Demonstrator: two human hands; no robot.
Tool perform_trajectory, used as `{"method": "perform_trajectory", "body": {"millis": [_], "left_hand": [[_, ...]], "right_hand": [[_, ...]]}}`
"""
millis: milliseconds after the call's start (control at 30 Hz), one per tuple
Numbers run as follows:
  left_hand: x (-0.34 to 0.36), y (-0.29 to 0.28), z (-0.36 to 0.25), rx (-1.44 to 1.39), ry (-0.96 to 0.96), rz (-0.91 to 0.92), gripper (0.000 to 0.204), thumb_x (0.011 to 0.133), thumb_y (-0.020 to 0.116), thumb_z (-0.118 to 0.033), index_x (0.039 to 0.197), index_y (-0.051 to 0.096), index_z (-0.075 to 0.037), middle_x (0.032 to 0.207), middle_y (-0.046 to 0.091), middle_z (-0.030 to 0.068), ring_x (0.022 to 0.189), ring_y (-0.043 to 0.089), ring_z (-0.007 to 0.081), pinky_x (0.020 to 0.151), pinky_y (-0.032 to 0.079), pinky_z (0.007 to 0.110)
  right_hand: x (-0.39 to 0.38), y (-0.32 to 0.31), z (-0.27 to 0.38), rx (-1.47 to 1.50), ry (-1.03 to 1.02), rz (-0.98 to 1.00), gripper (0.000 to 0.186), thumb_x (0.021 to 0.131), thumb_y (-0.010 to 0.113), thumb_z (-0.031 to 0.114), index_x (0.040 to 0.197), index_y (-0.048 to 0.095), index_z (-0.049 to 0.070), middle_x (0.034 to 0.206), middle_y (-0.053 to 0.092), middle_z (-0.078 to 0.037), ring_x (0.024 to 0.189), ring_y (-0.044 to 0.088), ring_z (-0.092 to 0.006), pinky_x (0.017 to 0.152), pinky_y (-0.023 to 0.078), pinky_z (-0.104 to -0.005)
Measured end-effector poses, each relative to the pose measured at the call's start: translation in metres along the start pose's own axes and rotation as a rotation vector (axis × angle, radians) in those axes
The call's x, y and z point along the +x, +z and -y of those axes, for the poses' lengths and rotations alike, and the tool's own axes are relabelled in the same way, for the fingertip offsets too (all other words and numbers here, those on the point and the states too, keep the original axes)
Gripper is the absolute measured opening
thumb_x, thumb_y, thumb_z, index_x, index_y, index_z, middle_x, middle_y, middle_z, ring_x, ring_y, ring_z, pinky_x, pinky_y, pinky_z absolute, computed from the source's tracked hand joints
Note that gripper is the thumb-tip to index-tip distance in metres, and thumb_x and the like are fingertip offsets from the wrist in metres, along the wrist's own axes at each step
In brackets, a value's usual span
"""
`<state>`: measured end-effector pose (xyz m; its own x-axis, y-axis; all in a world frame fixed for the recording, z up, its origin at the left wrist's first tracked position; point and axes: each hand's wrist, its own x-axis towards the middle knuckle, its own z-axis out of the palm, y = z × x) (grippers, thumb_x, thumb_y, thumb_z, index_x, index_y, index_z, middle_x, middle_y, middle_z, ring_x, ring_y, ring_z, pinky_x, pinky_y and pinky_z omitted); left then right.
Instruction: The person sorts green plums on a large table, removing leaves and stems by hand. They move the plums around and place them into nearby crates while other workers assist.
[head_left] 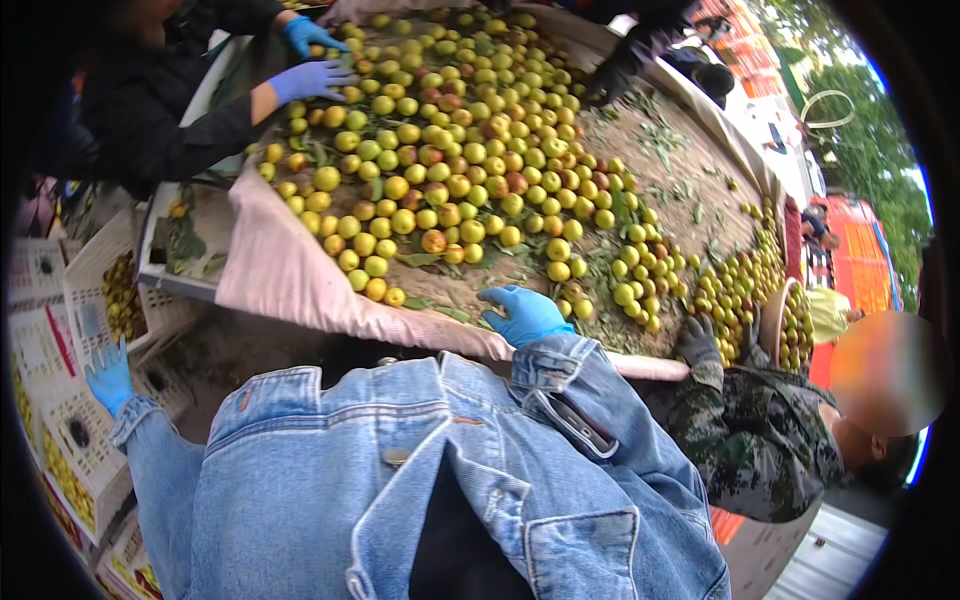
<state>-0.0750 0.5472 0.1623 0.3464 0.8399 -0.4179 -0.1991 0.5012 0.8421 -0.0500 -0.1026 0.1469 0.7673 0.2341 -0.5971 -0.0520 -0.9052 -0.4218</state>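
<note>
Closest to me, my denim jacket (420,480) fills the lower part of the view, both sleeves running up from it. My right hand (525,313), in a blue glove, rests on the near edge of the sorting table (290,275), fingers together and curled slightly down onto the cloth, gripping nothing; the nearest fruit (583,309) lies just beside its fingertips. My left hand (110,375), also gloved in blue, hangs out to my left over the white crates (70,440), well apart from the table, fingers spread and empty. One crate (122,292) beyond it holds small yellow-green fruit. To my right a person in a camouflage jacket (760,440) leans in, a dark gloved hand (697,342) at the table rim next to a basket (795,330) of fruit. Further on, the heap of fruit (450,140) covers the middle of the table, green and yellow with some reddish ones, mixed with loose leaves (660,140). At the far left, another person in a black sleeve (170,130) has two blue-gloved hands (310,80) on the fruit.
</note>
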Motion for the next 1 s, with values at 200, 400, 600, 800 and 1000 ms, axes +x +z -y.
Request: {"method": "perform_trajectory", "body": {"millis": [200,400,600,800,1000], "left_hand": [[-0.081,0.059,0.101,0.135,-0.381,0.291,0.046,0.097,0.034,-0.025,0.138,0.033,-0.004,0.145,0.032,0.0127,0.135,0.026,0.0265,0.113,0.018,0.048],[-0.125,0.071,0.16,0.218,-0.715,0.797,0.045,0.093,0.043,-0.022,0.134,0.04,-0.004,0.137,0.042,0.0097,0.123,0.042,0.0245,0.106,0.031,0.042],[-0.219,0.092,0.197,0.349,-0.953,0.877,0.044,0.092,0.048,-0.025,0.132,0.043,-0.006,0.127,0.049,0.0101,0.112,0.05,0.0232,0.096,0.043,0.042],[-0.283,0.113,0.221,0.425,-1.173,1.073,0.047,0.093,0.05,-0.033,0.131,0.041,-0.008,0.125,0.05,0.012,0.111,0.052,0.0251,0.093,0.045,0.04],[-0.343,0.163,0.214,0.464,-1.188,1.355,0.066,0.087,0.06,-0.035,0.139,0.03,-0.01,0.138,0.036,0.0094,0.119,0.045,0.0215,0.098,0.042,0.038]], "right_hand": [[0.007,-0.015,-0.114,0.039,0.324,-0.483,0.037,0.077,0.065,0.024,0.113,0.057,0.017,0.103,0.06,-0.013,0.093,0.058,-0.0329,0.079,0.048,-0.0409],[0.075,-0.022,-0.11,-0.334,0.41,-0.41,0.051,0.071,0.072,0.035,0.117,0.055,0.021,0.108,0.055,-0.009,0.102,0.054,-0.0281,0.082,0.047,-0.043],[0.083,-0.022,-0.117,-0.237,0.489,-0.381,0.047,0.07,0.072,0.037,0.108,0.06,0.012,0.103,0.059,-0.011,0.103,0.054,-0.028,0.084,0.045,-0.0425],[0.042,-0.044,-0.053,0.577,0.096,-0.562,0.041,0.07,0.073,0.024,0.104,0.061,0.006,0.089,0.066,-0.012,0.082,0.064,-0.024,0.076,0.05,-0.0329],[0.008,-0.044,0.034,0.531,-0.401,-0.59,0.041,0.066,0.076,0.023,0.101,0.061,0.007,0.09,0.063,-0.011,0.085,0.059,-0.028,0.077,0.046,-0.0365]]}}
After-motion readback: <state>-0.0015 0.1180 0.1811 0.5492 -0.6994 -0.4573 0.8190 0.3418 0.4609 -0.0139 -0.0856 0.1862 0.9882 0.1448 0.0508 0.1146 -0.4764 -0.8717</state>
